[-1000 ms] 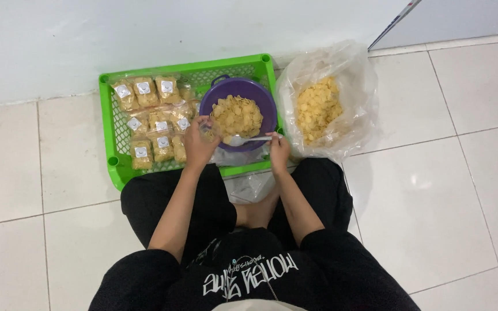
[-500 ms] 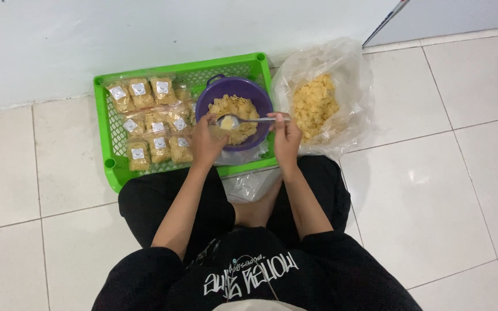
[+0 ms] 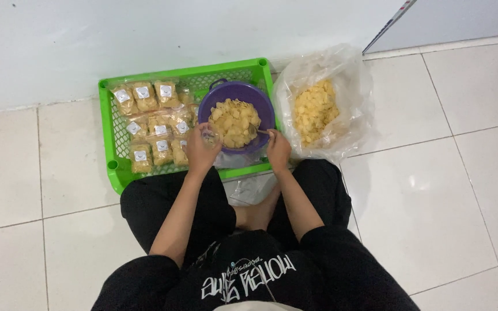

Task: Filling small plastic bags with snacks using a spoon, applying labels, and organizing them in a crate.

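**Spoon dips back toward the chips as packing went on at the floor crate**

Half a second earlier the spoon lay level across the bowl with a load on it; by this moment the right hand (image 3: 278,151) had drawn back to the bowl's near rim and the spoon (image 3: 259,133) pointed down into the heap, while the left hand (image 3: 202,150) had shifted little. From the left, a green plastic crate (image 3: 110,135) sat on the white tiled floor (image 3: 53,173) against the wall, holding rows of small sealed chip packets (image 3: 145,95) with round white labels. The left hand was curled around a small clear bag (image 3: 210,137), pinched at its mouth and held just at the bowl's left edge; how much was in it could not be told. The purple bowl (image 3: 260,103), heaped with pale yellow chips (image 3: 234,120), rested in the crate's right end. The right hand's fingers were closed on the spoon's handle. Just beside the crate, further right, a large clear plastic sack (image 3: 347,75) lay open with more chips inside. The person sat cross-legged in black clothes.
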